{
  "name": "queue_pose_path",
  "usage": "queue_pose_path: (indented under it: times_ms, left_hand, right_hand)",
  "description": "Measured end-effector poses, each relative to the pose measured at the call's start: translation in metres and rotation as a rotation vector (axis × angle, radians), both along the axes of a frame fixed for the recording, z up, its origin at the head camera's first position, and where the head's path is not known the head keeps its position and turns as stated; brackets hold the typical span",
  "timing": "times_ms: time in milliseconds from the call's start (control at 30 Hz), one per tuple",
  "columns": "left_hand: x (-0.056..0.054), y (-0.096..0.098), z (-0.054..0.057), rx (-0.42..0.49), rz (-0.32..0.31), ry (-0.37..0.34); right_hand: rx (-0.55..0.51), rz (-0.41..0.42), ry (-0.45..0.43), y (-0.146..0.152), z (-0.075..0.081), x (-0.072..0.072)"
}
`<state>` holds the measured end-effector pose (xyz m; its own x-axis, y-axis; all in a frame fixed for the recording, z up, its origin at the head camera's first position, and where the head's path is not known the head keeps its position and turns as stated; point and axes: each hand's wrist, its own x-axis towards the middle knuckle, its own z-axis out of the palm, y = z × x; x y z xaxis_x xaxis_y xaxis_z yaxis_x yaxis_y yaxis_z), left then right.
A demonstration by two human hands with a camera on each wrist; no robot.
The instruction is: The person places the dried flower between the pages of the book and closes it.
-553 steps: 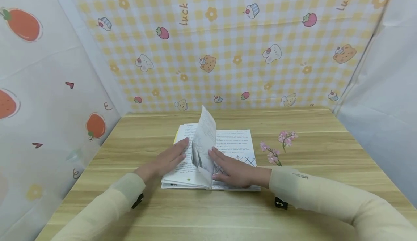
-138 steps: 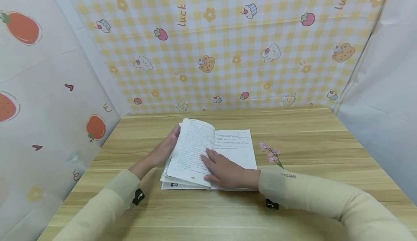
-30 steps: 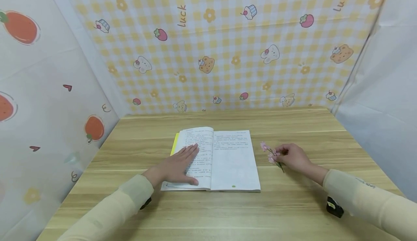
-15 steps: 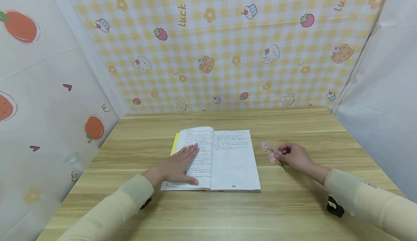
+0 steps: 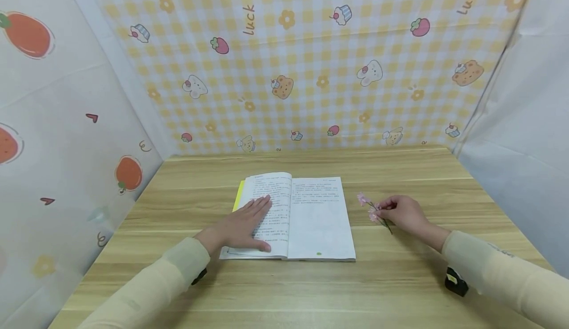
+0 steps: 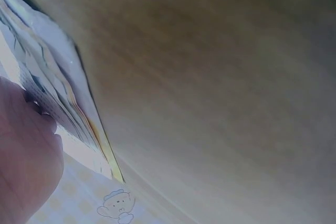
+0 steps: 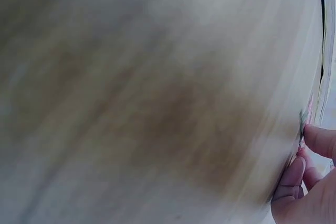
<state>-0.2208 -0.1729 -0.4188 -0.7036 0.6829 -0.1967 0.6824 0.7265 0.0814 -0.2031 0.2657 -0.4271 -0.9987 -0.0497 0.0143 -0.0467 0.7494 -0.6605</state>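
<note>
An open book (image 5: 320,230) lies on the wooden table, with printed text on both pages and a yellow cover edge at its left. My left hand (image 5: 242,225) rests flat on the left page, fingers straight and thumb spread. In the left wrist view the page edges (image 6: 68,93) rise beside the hand (image 6: 26,156). Right of the book, my right hand (image 5: 405,216) pinches a sprig of pink flowers (image 5: 363,199) between thumb and fingers. Its thin green stem points toward the front. In the right wrist view the fingertips hide most of the sprig (image 7: 302,124).
The wooden table (image 5: 266,294) reaches to a yellow checked cloth (image 5: 306,72) hanging at the back. White cloths hang at the left (image 5: 75,97) and right (image 5: 524,121) sides. A dark wrist camera (image 5: 456,282) sits under the right sleeve.
Earlier the hands turned pages, and a second sprig lay farther back on the right; it is out of sight now. The right hand has since taken hold of the remaining sprig and shifted it slightly right.
</note>
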Motion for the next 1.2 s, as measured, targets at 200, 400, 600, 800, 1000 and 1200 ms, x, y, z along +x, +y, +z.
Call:
queue_pose_path:
  times_ms: [200, 400, 600, 800, 1000, 1200]
  left_hand:
    - [-0.0008, -0.0004, -0.0015, 0.003, -0.002, 0.007]
    - [-0.0009, 0.0006, -0.0008, 0.006, 0.000, 0.003]
    - [-0.0010, 0.0007, 0.0002, 0.012, -0.010, 0.007]
    - [-0.0007, 0.0000, 0.0005, 0.016, -0.008, 0.004]
    - [-0.0010, -0.0008, -0.0011, 0.020, -0.008, 0.005]
    - [-0.0012, -0.0005, -0.0010, 0.019, -0.012, 0.001]
  right_hand:
    - [0.011, -0.010, 0.018, -0.0012, 0.0018, -0.0020]
    - [0.021, -0.021, 0.022, 0.0003, 0.0025, -0.0034]
    - [-0.035, -0.041, -0.010, 0.0024, 0.0029, -0.0038]
    - [-0.116, -0.069, -0.039, 0.0015, 0.0044, -0.0029]
    - [-0.195, -0.084, -0.060, 0.0028, 0.0044, -0.0025]
    - [-0.275, -0.118, -0.098, 0.0052, 0.0035, -0.0038]
